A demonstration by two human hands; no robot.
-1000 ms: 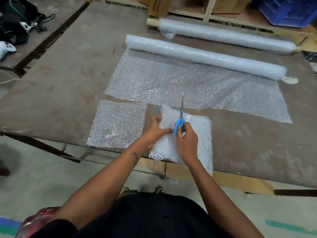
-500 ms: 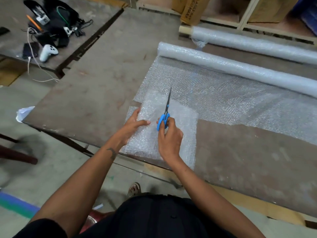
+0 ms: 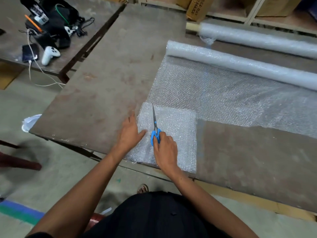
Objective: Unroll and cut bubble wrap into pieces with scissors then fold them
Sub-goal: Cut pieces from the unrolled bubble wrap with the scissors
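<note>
A cut bubble wrap piece (image 3: 176, 133) lies flat at the table's near edge. My left hand (image 3: 129, 133) rests flat on its left edge with fingers spread. My right hand (image 3: 165, 150) grips blue-handled scissors (image 3: 155, 129); their blades are together and point away from me over the piece. Behind it spreads the unrolled bubble wrap sheet (image 3: 223, 95), still joined to its roll (image 3: 240, 64). A second roll (image 3: 257, 40) lies farther back.
The brown table (image 3: 106, 86) has bare surface to the left and right of the piece. A side table at the far left holds a white game controller (image 3: 49, 54), cables and black bags. Cardboard boxes (image 3: 197, 9) and shelves stand behind.
The piece was carried left and laid flat over the earlier cut piece near the table's left end. My left hand has opened flat on it. The view swung left.
</note>
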